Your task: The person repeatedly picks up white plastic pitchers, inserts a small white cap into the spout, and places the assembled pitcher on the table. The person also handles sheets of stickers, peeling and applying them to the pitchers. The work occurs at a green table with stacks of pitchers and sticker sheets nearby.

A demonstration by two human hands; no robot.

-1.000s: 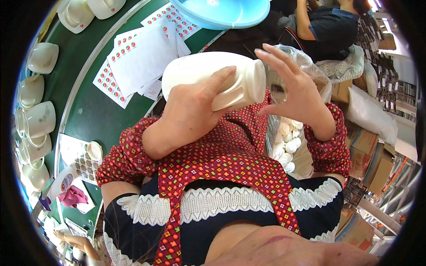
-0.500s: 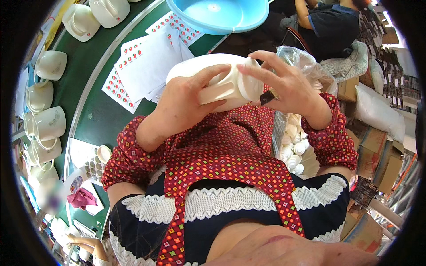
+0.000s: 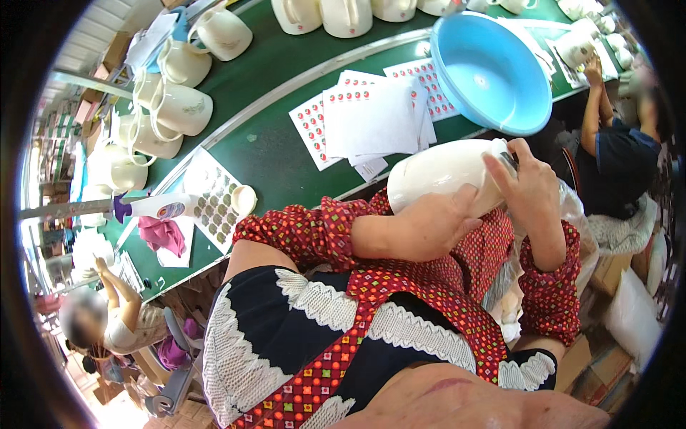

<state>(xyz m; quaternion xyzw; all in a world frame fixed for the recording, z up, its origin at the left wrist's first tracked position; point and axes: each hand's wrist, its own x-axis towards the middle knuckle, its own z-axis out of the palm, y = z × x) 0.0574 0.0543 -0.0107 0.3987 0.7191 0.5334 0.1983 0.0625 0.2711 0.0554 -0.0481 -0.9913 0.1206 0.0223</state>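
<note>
A cream-white jug (image 3: 436, 168) lies tilted on its side in front of my body, its mouth end toward the right. My left hand (image 3: 429, 225) wraps round its near side, over the handle area, and hides much of it. At the mouth end, my right hand (image 3: 534, 189) grips the jug with thumb and forefinger spread over the rim or lid. A small dark piece shows by the right fingertips; its kind cannot be made out.
Sheets of red-and-green stickers (image 3: 309, 132) and white paper (image 3: 368, 118) lie on the green table (image 3: 264, 161). Beyond stands a blue basin (image 3: 493, 79). Several similar jugs (image 3: 182, 107) line the left and far side. A pink cloth (image 3: 163, 234) lies left. Co-workers sit at both sides.
The whole view has swung, so the table and jugs show more. The jug has turned in my hands, its handle now hidden behind my left hand. Both hands stay on it.
</note>
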